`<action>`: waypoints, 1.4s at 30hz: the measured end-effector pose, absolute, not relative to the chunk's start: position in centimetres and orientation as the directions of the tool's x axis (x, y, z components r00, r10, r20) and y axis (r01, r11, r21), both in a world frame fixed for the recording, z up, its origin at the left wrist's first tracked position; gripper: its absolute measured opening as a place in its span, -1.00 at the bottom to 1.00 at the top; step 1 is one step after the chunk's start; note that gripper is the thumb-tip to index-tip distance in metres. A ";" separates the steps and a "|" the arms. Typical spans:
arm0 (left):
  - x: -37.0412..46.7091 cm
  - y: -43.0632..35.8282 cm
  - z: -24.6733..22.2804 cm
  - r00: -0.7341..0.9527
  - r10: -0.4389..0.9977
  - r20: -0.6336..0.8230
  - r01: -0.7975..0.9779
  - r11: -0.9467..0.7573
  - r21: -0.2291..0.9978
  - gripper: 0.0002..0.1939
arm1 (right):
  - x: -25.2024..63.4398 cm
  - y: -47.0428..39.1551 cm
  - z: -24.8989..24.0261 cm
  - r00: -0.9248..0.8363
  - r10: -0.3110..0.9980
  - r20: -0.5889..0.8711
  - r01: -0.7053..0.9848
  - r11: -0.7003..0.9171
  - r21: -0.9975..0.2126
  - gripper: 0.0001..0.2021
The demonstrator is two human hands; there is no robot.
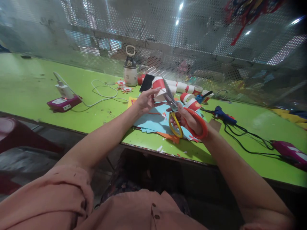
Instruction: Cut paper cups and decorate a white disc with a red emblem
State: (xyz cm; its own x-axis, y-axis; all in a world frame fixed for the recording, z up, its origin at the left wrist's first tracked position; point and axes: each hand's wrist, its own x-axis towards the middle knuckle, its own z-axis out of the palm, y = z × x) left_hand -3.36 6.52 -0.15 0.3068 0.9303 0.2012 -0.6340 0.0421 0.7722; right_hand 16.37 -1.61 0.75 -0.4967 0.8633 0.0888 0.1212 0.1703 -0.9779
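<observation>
Being held in the left hand (145, 102) is a red-and-white paper cup (158, 83), raised above light blue paper sheets (153, 121) on the green tabletop (96, 115). The left grip is being formed by partly curled fingers closed on the cup. Large scissors (173, 105) with grey metal blades and one yellow and one orange handle are being gripped by the right hand (190, 120). The handle loops are being held apart, and the blades are being presented at the cup's right side. A cutting step is being inferred; whether the wall is being cut at this instant cannot be told. For any closing of the blades, steady support of the cup is being judged necessary, with fingertips clear of the cutting line. White paper scraps (160, 149) are being noted near the front edge, a row of white-and-red cups (181, 87) behind, and a blue glue gun (224, 115) to the right.
</observation>
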 end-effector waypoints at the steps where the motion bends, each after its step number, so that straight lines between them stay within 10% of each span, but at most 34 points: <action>1: -3.4 6.5 -0.1 0.304 0.931 0.200 -0.635 0.042 0.771 -0.78 | 16.4 -1.7 0.8 -0.493 0.865 0.090 0.124 0.172 -0.977 -0.51; 25: -3.4 4.8 0.9 0.312 0.906 0.286 -0.655 -0.013 0.755 -0.79 | 16.3 -3.2 1.9 -0.559 0.804 0.203 0.265 0.405 -0.875 -0.54; 42: -2.9 2.7 2.4 0.233 0.913 0.335 -0.711 -0.075 0.699 -0.40 | 16.7 -5.4 3.6 -0.535 0.801 0.268 0.307 0.479 -0.822 -0.59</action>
State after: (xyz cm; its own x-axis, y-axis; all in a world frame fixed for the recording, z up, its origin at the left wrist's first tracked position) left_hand -2.90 2.66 2.42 0.2331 0.9129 0.3351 -0.7111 -0.0750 0.6990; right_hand 16.67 -5.41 3.64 -0.5348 0.8015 0.2676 0.3073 0.4795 -0.8220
